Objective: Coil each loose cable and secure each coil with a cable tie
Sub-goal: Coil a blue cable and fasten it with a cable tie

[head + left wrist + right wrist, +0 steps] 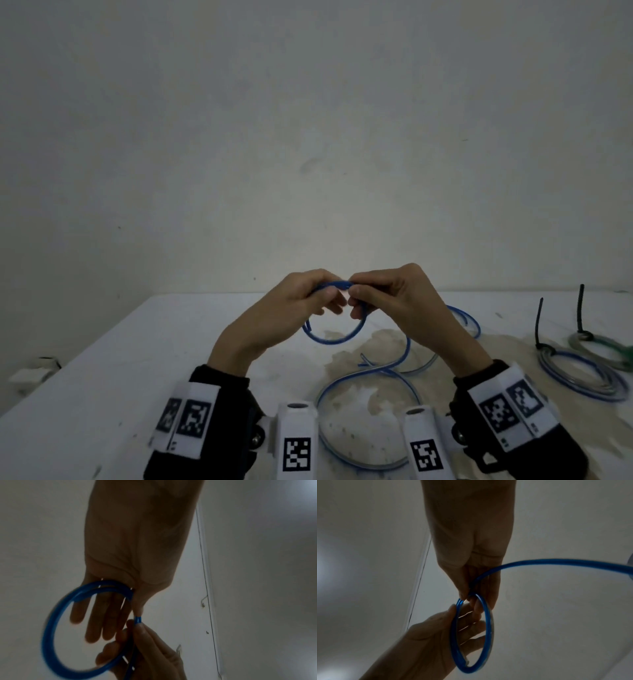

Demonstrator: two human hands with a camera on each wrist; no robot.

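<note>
A blue cable (pixel 368 371) lies in loose curves on the white table (pixel 137 359). Its end is raised into a small loop (pixel 329 339) above the table. My left hand (pixel 334 289) and right hand (pixel 356 287) meet at the top of that loop, and each pinches the cable between thumb and forefinger. In the left wrist view the left hand (pixel 137 613) pinches two strands side by side, with the loop (pixel 49 628) round its other fingers. In the right wrist view the right hand (pixel 468 595) pinches the loop (pixel 488 628), and the cable (pixel 556 562) trails off to the right.
Two coiled cables lie at the right: a blue-grey coil (pixel 582 377) and a grey-green coil (pixel 603 346), each bound by a black cable tie (pixel 539 322) whose tail sticks up. A brownish stain (pixel 376 342) covers the table's middle. A small white object (pixel 34 370) sits beyond the left edge.
</note>
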